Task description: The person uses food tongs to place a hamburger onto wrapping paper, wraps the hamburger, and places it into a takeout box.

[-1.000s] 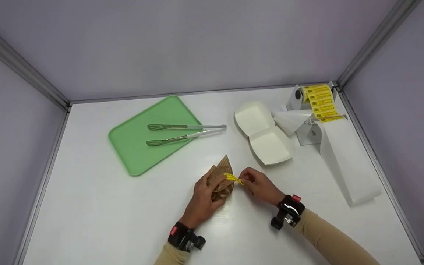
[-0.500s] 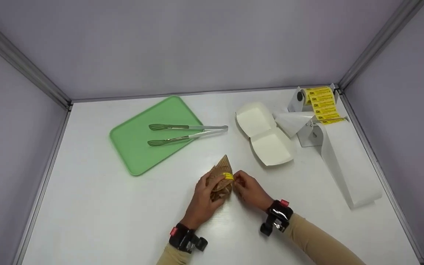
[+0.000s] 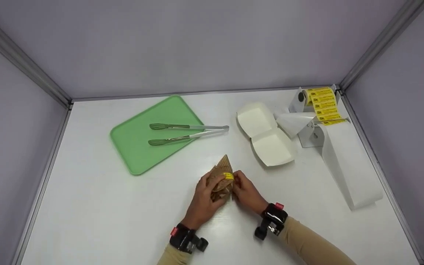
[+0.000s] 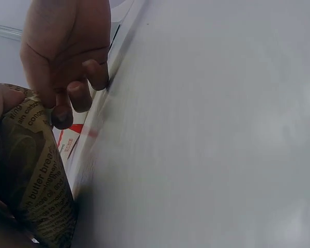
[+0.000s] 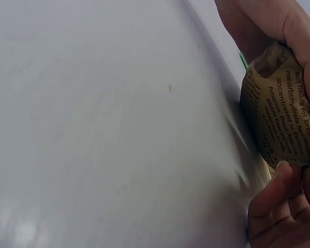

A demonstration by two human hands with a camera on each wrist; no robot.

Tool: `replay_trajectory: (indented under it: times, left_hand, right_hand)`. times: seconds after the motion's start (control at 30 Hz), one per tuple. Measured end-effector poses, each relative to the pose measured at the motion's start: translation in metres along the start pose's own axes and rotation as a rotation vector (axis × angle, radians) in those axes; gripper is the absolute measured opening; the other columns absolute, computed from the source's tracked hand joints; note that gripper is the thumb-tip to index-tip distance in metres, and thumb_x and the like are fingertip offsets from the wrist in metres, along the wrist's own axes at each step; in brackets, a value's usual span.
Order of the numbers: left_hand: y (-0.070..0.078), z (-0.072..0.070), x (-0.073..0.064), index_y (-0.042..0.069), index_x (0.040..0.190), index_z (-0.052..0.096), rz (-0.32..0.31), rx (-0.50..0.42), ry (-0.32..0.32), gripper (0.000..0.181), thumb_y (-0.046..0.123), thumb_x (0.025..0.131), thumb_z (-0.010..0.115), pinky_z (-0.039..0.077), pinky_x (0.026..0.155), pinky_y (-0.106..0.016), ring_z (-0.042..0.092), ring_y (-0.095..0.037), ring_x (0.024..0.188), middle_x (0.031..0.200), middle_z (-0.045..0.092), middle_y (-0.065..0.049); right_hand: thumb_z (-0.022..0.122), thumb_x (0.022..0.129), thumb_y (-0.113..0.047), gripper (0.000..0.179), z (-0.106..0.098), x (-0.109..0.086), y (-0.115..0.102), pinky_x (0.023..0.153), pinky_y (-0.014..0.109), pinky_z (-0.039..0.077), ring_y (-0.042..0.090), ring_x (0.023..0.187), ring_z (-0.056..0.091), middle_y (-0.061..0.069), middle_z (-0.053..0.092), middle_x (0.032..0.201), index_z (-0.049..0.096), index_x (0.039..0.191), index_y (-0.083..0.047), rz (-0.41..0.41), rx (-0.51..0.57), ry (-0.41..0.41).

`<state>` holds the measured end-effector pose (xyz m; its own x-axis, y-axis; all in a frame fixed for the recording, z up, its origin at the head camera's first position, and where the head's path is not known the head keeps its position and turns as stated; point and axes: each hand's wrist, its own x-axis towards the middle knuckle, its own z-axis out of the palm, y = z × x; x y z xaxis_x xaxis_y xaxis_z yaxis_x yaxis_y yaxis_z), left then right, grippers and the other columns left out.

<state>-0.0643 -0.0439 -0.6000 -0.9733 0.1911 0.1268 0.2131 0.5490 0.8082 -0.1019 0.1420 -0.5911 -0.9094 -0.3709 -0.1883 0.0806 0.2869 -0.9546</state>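
Note:
A bundle wrapped in brown printed paper [image 3: 219, 184] lies on the white table, one pointed corner of the paper sticking up at its far end. My left hand [image 3: 201, 200] grips it from the left, fingers over its top and thumb along its near side. Across the bundle's upper right runs a yellow sticker [image 3: 228, 176]. My right hand [image 3: 248, 193] is at the bundle's right edge with curled fingers, thumb and fingertips on the sticker's right end. Printed words on the paper [image 5: 281, 113] show in the right wrist view, with the right hand's fingertips [image 5: 283, 168] against its lower edge.
On the left lies a green tray [image 3: 134, 154], with metal tongs [image 3: 182, 127] across it. An open white clamshell box [image 3: 271, 145] stands to the right. At the back right is a dispenser with a roll of yellow stickers [image 3: 324, 103], its white backing strip [image 3: 348, 162] trailing forward.
My right hand has moved left to the bundle, bringing the sticker's loose end down against its right side. The left hand keeps its grip in nearly the same place.

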Motion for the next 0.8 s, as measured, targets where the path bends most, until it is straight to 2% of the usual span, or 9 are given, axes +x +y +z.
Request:
replay_trajectory:
  times: [0.17,0.33,0.57,0.67,0.8]
  left_hand:
    - [0.001,-0.001,0.000,0.038,0.146,0.050,-0.001,0.009,-0.014,0.063,0.034,0.090,0.078,0.045,0.110,-0.054,0.042,-0.039,0.141,0.156,0.037,-0.017]
    - [0.002,-0.001,0.000,0.038,0.147,0.050,-0.026,-0.011,-0.022,0.062,0.037,0.091,0.076,0.045,0.110,-0.054,0.042,-0.039,0.141,0.155,0.037,-0.017]
    - [0.003,-0.002,0.000,0.037,0.146,0.051,-0.042,-0.024,-0.033,0.059,0.039,0.092,0.075,0.046,0.110,-0.053,0.042,-0.039,0.141,0.156,0.037,-0.018]
    - [0.003,-0.002,-0.001,0.038,0.146,0.051,-0.036,-0.007,-0.033,0.059,0.039,0.092,0.075,0.046,0.109,-0.054,0.043,-0.040,0.141,0.156,0.037,-0.018]
    - [0.002,-0.001,0.000,0.039,0.147,0.050,-0.002,0.038,-0.027,0.062,0.037,0.090,0.077,0.046,0.109,-0.055,0.042,-0.041,0.141,0.156,0.037,-0.019]
  right_hand:
    - [0.042,0.102,0.006,0.020,-0.001,0.000,0.002,0.059,0.022,0.048,0.019,0.070,0.058,0.010,0.063,0.090,0.045,0.121,0.001,-0.016,0.051,-0.025]
    - [0.043,0.103,0.004,0.019,-0.001,-0.001,0.003,0.054,0.023,0.047,0.019,0.067,0.058,0.011,0.064,0.090,0.044,0.121,-0.001,-0.003,0.030,-0.043]
    - [0.052,0.102,0.000,0.020,-0.002,-0.004,0.004,0.052,0.021,0.048,0.016,0.062,0.058,0.022,0.063,0.082,0.059,0.120,0.005,-0.006,-0.015,-0.039]
    - [0.052,0.101,-0.001,0.022,-0.007,-0.006,0.002,0.053,0.020,0.049,0.013,0.061,0.059,0.022,0.067,0.081,0.064,0.118,0.006,0.010,-0.016,-0.085]
    - [0.043,0.102,-0.007,0.026,-0.014,-0.009,-0.001,0.053,0.022,0.048,0.016,0.060,0.061,0.028,0.068,0.084,0.066,0.107,0.003,0.058,0.076,-0.172]
